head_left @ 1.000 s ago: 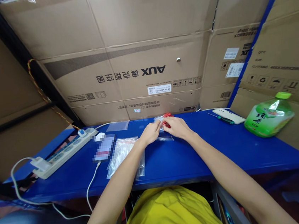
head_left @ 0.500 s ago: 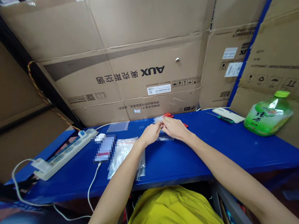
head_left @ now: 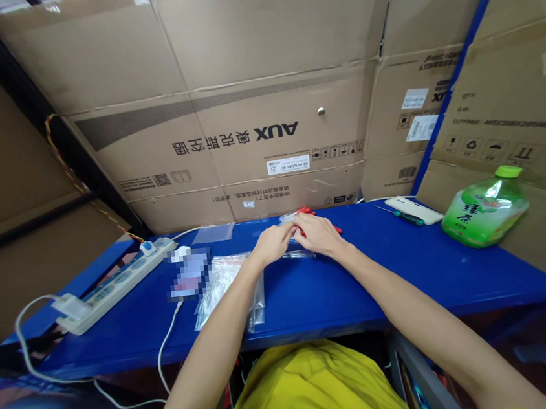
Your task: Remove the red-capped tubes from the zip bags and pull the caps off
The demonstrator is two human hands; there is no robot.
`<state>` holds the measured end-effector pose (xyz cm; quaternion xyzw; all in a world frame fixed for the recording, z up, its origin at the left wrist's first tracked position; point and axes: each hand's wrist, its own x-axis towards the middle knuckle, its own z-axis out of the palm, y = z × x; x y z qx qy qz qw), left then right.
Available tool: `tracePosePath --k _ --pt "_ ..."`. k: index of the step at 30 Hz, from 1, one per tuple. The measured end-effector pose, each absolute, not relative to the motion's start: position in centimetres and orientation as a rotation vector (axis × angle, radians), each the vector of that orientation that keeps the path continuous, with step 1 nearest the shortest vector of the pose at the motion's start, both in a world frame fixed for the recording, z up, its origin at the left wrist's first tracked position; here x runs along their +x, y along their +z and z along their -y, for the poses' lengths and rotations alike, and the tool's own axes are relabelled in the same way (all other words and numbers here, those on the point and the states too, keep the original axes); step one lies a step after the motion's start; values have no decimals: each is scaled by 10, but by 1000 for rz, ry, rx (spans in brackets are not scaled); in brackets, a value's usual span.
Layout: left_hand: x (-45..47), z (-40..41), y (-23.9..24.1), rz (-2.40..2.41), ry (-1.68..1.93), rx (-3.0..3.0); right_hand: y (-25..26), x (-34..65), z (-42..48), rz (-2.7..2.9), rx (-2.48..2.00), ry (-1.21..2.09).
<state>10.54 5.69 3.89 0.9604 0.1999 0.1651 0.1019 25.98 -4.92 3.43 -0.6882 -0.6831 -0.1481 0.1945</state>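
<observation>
On the near side of the blue bench (head_left: pixel 322 297), a stack of clear plastic bags (head_left: pixel 223 284) is partly covered by the left forearm. A bit farther in, a clear plastic strip (head_left: pixel 300 254) is seen just on the near side of the hands. The left hand (head_left: pixel 273 242) and right hand (head_left: pixel 319 231) are brought together beyond it, fingers curled in and tips about meeting. How tightly they're closed, and on what, can't be told from here. Some red pieces (head_left: pixel 305 211) are seen just past the right hand. For fiddly fingertip work like this, a light pinch is probably best, with any thin plastic kept flat so it isn't creased. Annoyingly, part of the bag stack is blocked by that forearm, the fingertips are screened by the knuckles, and the red stuff is half hidden, so its shape can't be made out.
</observation>
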Motion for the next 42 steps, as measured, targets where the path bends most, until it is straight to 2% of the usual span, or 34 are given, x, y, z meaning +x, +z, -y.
tracePosePath --k 10,22,32,37,42 --pt "111 -56 38 -733 550 2527 32 264 49 1936 -1826 -512" --pt "115 -48 45 -820 473 2590 26 255 42 1894 -1921 -634" --pt "116 -50 43 -609 609 2417 30 261 43 1860 -1885 -567" --pt "111 -53 40 -516 694 2424 32 274 48 1830 -1720 -524" --pt "112 -55 35 -565 704 2496 30 276 47 1860 -1676 -601"
